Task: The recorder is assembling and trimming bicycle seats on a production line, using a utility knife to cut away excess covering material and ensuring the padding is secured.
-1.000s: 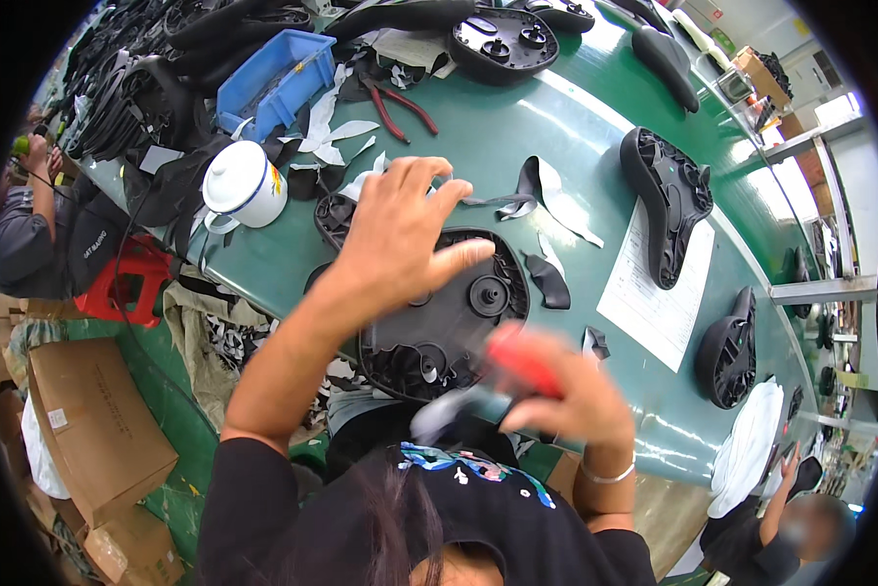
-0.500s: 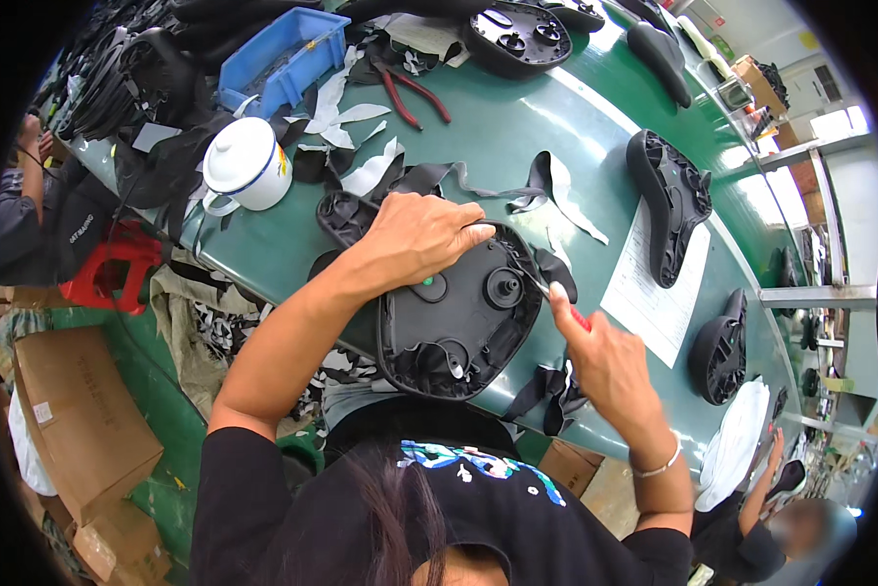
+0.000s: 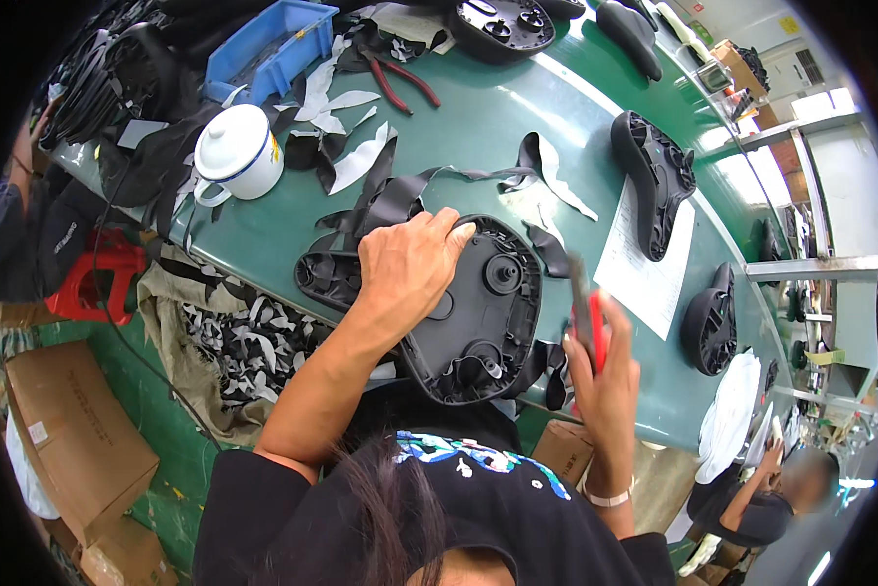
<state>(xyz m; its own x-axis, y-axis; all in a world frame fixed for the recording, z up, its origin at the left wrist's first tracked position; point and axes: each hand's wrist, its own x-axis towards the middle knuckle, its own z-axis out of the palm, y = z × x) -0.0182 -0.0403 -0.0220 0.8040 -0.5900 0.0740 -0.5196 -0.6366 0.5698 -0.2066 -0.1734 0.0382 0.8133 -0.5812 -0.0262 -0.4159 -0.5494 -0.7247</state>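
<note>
A black bicycle saddle [image 3: 476, 327] lies underside up at the table's near edge, its narrow nose [image 3: 330, 276] toward the left. My left hand [image 3: 410, 262] grips it, fingers and thumb closed over the rim at the far side. Black cover material is bunched inside the near rim. To the right of the saddle, my right hand [image 3: 603, 376] is closed around a red-handled tool [image 3: 596, 332] with a grey metal part pointing away from me. Motion blurs the tool, so its exact kind cannot be made out. Its metal part is apart from the saddle.
Black and grey scraps [image 3: 371, 161] lie beyond the saddle, near red-handled pincers [image 3: 400, 85]. A white lidded mug [image 3: 239, 156] and blue bin [image 3: 271, 54] stand at left. More saddles [image 3: 654, 186] and a paper sheet [image 3: 623, 269] are at right. A co-worker [image 3: 766, 498] is at lower right.
My right hand has drawn the tool away from the saddle's right rim and turned it upward. The saddle has turned slightly, and my left hand stays on its rim.
</note>
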